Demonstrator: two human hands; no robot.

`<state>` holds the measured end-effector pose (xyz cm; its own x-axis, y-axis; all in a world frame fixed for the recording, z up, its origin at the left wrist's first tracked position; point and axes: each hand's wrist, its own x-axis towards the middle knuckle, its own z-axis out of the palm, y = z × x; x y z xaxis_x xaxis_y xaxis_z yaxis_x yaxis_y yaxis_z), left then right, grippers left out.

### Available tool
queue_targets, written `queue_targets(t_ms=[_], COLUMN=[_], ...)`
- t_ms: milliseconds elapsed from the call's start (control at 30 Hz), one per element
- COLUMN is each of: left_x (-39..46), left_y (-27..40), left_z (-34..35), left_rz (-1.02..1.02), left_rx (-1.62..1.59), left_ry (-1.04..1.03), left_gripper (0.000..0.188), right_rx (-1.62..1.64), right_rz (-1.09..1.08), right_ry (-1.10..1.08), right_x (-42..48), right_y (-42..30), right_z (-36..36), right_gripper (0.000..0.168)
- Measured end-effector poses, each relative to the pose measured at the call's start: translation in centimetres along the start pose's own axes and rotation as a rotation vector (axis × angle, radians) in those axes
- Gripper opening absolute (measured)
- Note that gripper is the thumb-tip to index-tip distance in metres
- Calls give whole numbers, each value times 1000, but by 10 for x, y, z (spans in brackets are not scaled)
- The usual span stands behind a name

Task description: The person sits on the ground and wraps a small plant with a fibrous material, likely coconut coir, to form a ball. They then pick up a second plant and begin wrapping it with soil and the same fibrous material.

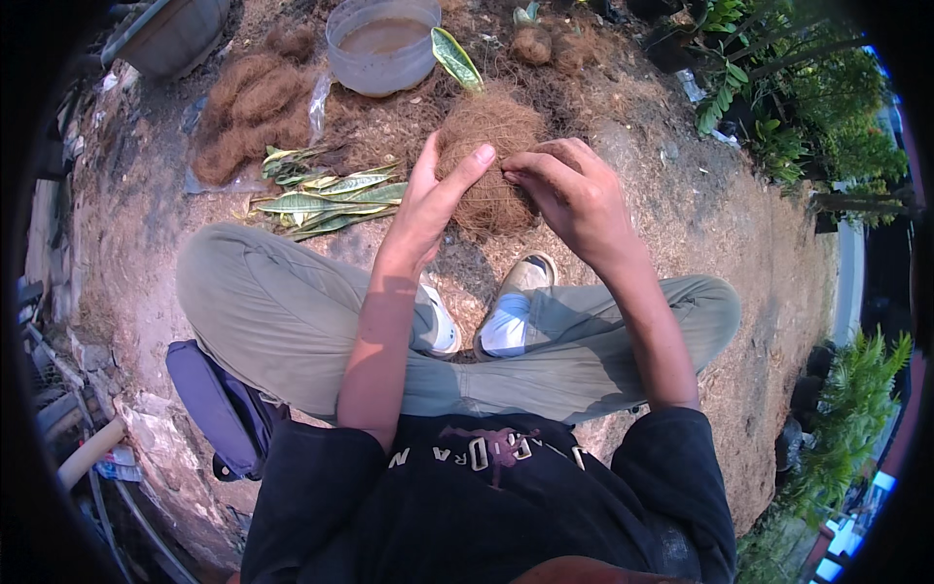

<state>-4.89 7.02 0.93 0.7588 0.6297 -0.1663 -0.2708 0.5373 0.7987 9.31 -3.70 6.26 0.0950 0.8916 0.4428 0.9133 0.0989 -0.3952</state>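
Observation:
A bundle of brown coconut fibre is held up in front of me, above my shoes. My left hand grips its left side, the thumb laid across the near face. At its right side, the thumb and fingertips of my right hand are pinched together against the fibre; whether a strand is between them is too small to tell. A green, yellow-edged snake plant leaf shows beyond the bundle's top; its lower end is hidden. Cut snake plant leaves lie on the ground beside my left hand.
A heap of coconut fibre lies at the far left. A clear plastic tub holds brownish water. Fibre-wrapped plants stand at the back. A grey planter is at upper left, a purple bag beside my left knee, and leafy plants line the right.

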Motion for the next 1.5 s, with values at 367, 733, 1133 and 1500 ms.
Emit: queue_targets(t_ms=[367, 733, 1133, 1500], left_x=[1, 0, 0, 6], left_y=[-1, 3, -1, -5], left_z=[-8, -4, 2, -6], left_rz=[-41, 0, 38, 63], left_rx=[45, 10, -1, 106], left_ry=[-32, -23, 81, 21], left_gripper=[95, 85, 79, 79], right_rx=[-43, -135, -224, -58], right_rz=[19, 28, -3, 106], right_ry=[-29, -18, 20, -261], right_x=[-1, -2, -4, -2], right_y=[3, -3, -4, 1], right_z=[6, 9, 16, -5], right_gripper=[15, 18, 15, 16])
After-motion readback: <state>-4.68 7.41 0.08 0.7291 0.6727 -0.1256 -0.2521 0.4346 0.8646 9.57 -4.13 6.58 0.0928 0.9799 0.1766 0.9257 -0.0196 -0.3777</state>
